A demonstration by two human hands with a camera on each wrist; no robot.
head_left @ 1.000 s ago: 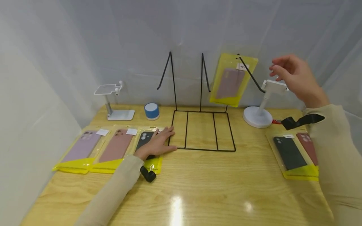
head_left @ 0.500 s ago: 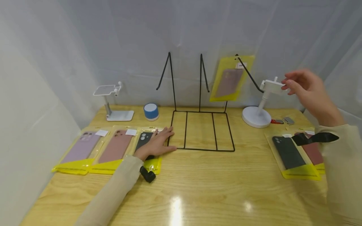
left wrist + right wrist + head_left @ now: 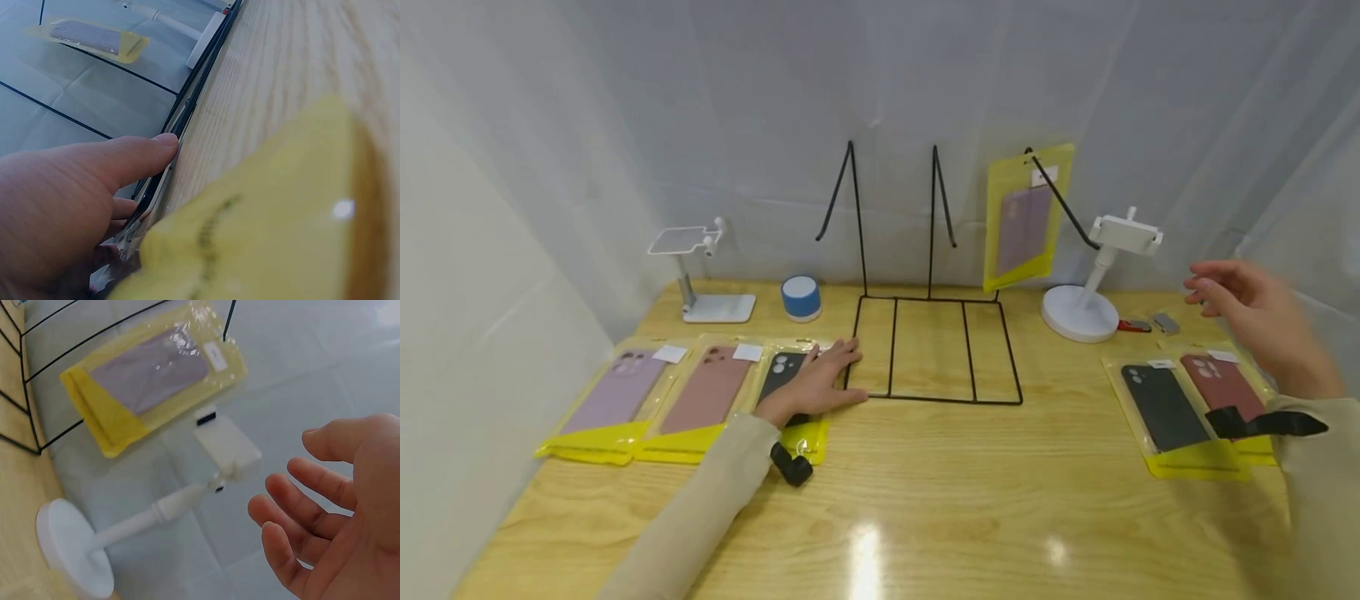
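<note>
A yellow bag with a purple phone case (image 3: pixel 1024 221) hangs from the right hook of the black wire rack (image 3: pixel 932 400). My left hand (image 3: pixel 814 390) lies with spread fingers at the rack's left edge, over a bagged black phone case (image 3: pixel 772 385); in the left wrist view its thumb touches the rack's wire. My right hand (image 3: pixel 1262 321) hovers at the right with loosely bent fingers and holds nothing. Below and left of it lie a bagged black phone case (image 3: pixel 1165 408) and a bagged dark red phone case (image 3: pixel 1222 385), overlapping.
Bagged purple (image 3: pixel 617 390) and pink (image 3: pixel 709 390) phone cases lie at the left. Behind them stand a white folding phone stand (image 3: pixel 718 307) and a blue round speaker (image 3: pixel 801 297). A white phone stand (image 3: pixel 1081 313) with a round base is right of the rack, near a red USB stick (image 3: pixel 1134 326).
My right hand has moved down and right, away from the hung bag, which has swung on its hook. My left hand has stayed in place.
</note>
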